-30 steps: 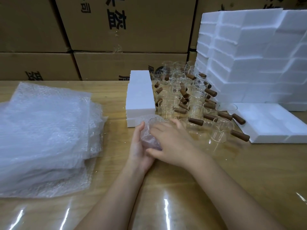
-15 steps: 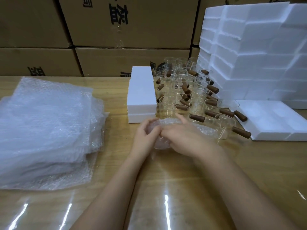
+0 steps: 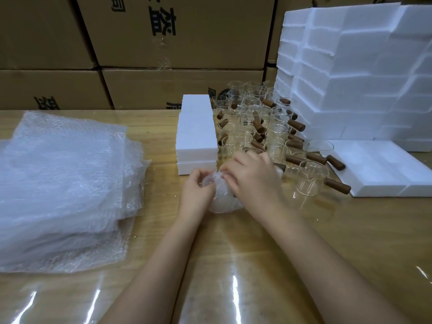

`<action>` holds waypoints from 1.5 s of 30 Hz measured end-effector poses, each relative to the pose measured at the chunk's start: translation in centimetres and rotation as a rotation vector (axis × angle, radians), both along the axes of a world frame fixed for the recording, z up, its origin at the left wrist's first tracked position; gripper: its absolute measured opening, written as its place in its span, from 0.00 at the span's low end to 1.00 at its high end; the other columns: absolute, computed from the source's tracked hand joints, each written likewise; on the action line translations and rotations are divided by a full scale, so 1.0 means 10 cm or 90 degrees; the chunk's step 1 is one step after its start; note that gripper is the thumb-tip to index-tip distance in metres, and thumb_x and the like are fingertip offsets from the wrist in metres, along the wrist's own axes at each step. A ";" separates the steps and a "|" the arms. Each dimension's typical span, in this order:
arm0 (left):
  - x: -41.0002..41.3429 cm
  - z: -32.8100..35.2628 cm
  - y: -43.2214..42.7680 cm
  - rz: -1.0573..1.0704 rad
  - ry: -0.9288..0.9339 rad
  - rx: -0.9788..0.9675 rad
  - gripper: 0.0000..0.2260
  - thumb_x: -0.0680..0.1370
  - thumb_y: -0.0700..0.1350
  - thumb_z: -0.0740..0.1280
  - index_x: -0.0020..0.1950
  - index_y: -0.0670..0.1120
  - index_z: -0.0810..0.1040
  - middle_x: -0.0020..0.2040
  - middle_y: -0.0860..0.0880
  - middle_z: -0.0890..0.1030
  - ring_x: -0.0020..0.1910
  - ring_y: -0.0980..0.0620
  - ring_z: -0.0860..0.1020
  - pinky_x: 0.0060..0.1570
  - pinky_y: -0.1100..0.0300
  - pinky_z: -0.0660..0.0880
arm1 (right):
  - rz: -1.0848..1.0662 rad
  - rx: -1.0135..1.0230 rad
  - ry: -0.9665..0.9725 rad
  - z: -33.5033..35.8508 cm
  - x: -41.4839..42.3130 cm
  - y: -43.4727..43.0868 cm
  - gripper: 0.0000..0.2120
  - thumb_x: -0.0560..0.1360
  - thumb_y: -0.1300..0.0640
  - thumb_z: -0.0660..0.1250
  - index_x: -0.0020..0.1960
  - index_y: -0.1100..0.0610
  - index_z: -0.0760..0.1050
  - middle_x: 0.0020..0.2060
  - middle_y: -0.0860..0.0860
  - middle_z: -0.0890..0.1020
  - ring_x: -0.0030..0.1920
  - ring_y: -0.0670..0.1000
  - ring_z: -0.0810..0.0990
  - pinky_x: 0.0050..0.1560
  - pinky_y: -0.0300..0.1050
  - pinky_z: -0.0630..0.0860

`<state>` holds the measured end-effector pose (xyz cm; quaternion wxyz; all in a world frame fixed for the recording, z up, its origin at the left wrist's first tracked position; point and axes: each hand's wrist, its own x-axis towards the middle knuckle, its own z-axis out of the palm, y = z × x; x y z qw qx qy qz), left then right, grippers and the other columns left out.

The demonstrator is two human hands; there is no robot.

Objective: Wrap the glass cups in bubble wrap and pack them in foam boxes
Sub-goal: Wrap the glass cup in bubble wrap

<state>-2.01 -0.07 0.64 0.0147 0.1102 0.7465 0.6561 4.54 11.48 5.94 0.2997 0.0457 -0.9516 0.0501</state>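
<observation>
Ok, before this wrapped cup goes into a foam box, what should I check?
1. Grip: left hand and right hand both hold the wrapped cup: ok.
2. Wrap closed on top: hidden by the hands: cannot tell.
3. Nearest foam box open: looks closed: not ok.
4. Loose glass cups clear of the right hand: very close: not ok.
5. Bubble wrap stack ready at left: ok.

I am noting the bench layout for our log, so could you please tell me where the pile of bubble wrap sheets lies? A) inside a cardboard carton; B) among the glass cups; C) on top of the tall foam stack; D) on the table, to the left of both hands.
D: the pile of bubble wrap sheets lies on the table, left of the left hand and right hand, which grip a wrapped bundle.
</observation>
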 end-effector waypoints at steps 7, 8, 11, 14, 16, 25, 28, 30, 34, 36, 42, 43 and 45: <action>0.02 -0.02 -0.02 -0.009 0.018 0.016 0.12 0.74 0.33 0.63 0.45 0.50 0.78 0.42 0.55 0.81 0.41 0.60 0.78 0.41 0.69 0.74 | 0.027 0.006 -0.096 -0.12 -0.02 -0.10 0.09 0.78 0.54 0.60 0.50 0.56 0.77 0.45 0.49 0.83 0.50 0.51 0.80 0.73 0.51 0.49; 0.02 -0.03 -0.02 -0.013 0.009 0.032 0.11 0.76 0.34 0.63 0.45 0.50 0.79 0.40 0.56 0.82 0.40 0.61 0.79 0.40 0.70 0.74 | 0.018 0.034 -0.132 -0.12 -0.01 -0.08 0.14 0.79 0.50 0.55 0.51 0.53 0.77 0.46 0.46 0.83 0.54 0.49 0.78 0.74 0.52 0.42; 0.03 -0.04 -0.04 -0.014 -0.023 0.071 0.09 0.79 0.39 0.63 0.43 0.50 0.80 0.35 0.57 0.82 0.35 0.63 0.78 0.37 0.71 0.73 | 0.031 0.113 -0.173 -0.13 0.02 -0.15 0.21 0.78 0.45 0.48 0.49 0.52 0.77 0.43 0.46 0.82 0.56 0.48 0.73 0.74 0.57 0.39; 0.03 -0.04 -0.06 -0.027 -0.063 0.066 0.07 0.77 0.40 0.63 0.47 0.47 0.81 0.41 0.48 0.83 0.39 0.56 0.79 0.41 0.61 0.75 | 0.054 0.160 -0.211 -0.14 0.02 -0.16 0.19 0.76 0.46 0.52 0.49 0.55 0.78 0.43 0.49 0.82 0.56 0.51 0.71 0.73 0.58 0.45; 0.03 -0.02 -0.06 -0.042 -0.085 0.067 0.08 0.77 0.38 0.62 0.50 0.45 0.80 0.46 0.42 0.83 0.42 0.51 0.79 0.45 0.55 0.75 | 0.073 0.187 -0.231 -0.15 0.00 -0.12 0.17 0.73 0.48 0.55 0.50 0.55 0.77 0.44 0.49 0.81 0.56 0.52 0.70 0.72 0.57 0.48; 0.04 -0.02 -0.02 -0.037 -0.069 0.080 0.11 0.76 0.33 0.61 0.47 0.46 0.79 0.43 0.49 0.82 0.41 0.54 0.78 0.40 0.64 0.74 | 0.169 -0.336 -0.258 0.06 0.00 0.15 0.08 0.76 0.54 0.63 0.49 0.52 0.80 0.47 0.43 0.81 0.51 0.42 0.77 0.57 0.45 0.73; 0.04 -0.02 -0.02 -0.040 -0.070 0.097 0.10 0.76 0.32 0.61 0.48 0.43 0.79 0.43 0.48 0.82 0.39 0.55 0.80 0.36 0.65 0.76 | 0.061 -0.316 -0.148 0.15 0.01 0.32 0.10 0.78 0.54 0.60 0.54 0.50 0.78 0.51 0.42 0.78 0.52 0.42 0.75 0.55 0.46 0.74; 0.05 -0.03 -0.02 -0.040 -0.060 0.112 0.11 0.75 0.31 0.61 0.47 0.45 0.79 0.40 0.50 0.82 0.36 0.57 0.80 0.34 0.66 0.76 | 0.010 -0.200 -0.253 0.11 0.00 0.37 0.15 0.79 0.51 0.58 0.64 0.50 0.72 0.62 0.45 0.74 0.64 0.47 0.70 0.62 0.50 0.70; 0.06 -0.05 -0.03 -0.036 -0.040 0.127 0.11 0.70 0.39 0.63 0.48 0.49 0.80 0.39 0.49 0.82 0.37 0.51 0.81 0.34 0.60 0.78 | -0.073 -0.239 -0.346 -0.04 -0.05 0.27 0.28 0.78 0.41 0.58 0.73 0.53 0.62 0.70 0.50 0.70 0.69 0.53 0.68 0.66 0.53 0.68; 0.06 -0.06 -0.03 -0.035 -0.036 0.127 0.12 0.67 0.41 0.62 0.47 0.51 0.80 0.37 0.52 0.82 0.36 0.53 0.80 0.33 0.61 0.76 | -0.077 -0.361 -0.318 -0.07 -0.08 0.27 0.26 0.77 0.43 0.62 0.71 0.52 0.66 0.67 0.49 0.73 0.65 0.52 0.72 0.62 0.48 0.70; 0.03 -0.08 -0.01 -0.006 -0.002 0.087 0.08 0.75 0.39 0.65 0.45 0.52 0.79 0.39 0.55 0.81 0.40 0.55 0.78 0.39 0.64 0.74 | 0.076 -0.526 -0.195 -0.05 -0.07 0.23 0.09 0.75 0.59 0.67 0.45 0.45 0.80 0.43 0.36 0.81 0.48 0.37 0.78 0.51 0.37 0.74; 0.02 -0.09 0.00 0.000 0.002 0.081 0.09 0.76 0.39 0.65 0.45 0.52 0.79 0.39 0.55 0.81 0.40 0.55 0.78 0.40 0.63 0.74 | 0.094 -0.474 -0.171 -0.05 -0.07 0.21 0.08 0.75 0.60 0.68 0.46 0.47 0.81 0.42 0.36 0.80 0.49 0.39 0.78 0.54 0.39 0.73; 0.01 -0.10 0.00 0.001 0.020 0.068 0.10 0.77 0.39 0.64 0.47 0.53 0.79 0.39 0.55 0.80 0.39 0.57 0.75 0.40 0.66 0.72 | 0.128 -0.304 -0.148 -0.06 -0.07 0.18 0.07 0.76 0.59 0.67 0.48 0.50 0.82 0.44 0.37 0.80 0.52 0.45 0.75 0.58 0.45 0.69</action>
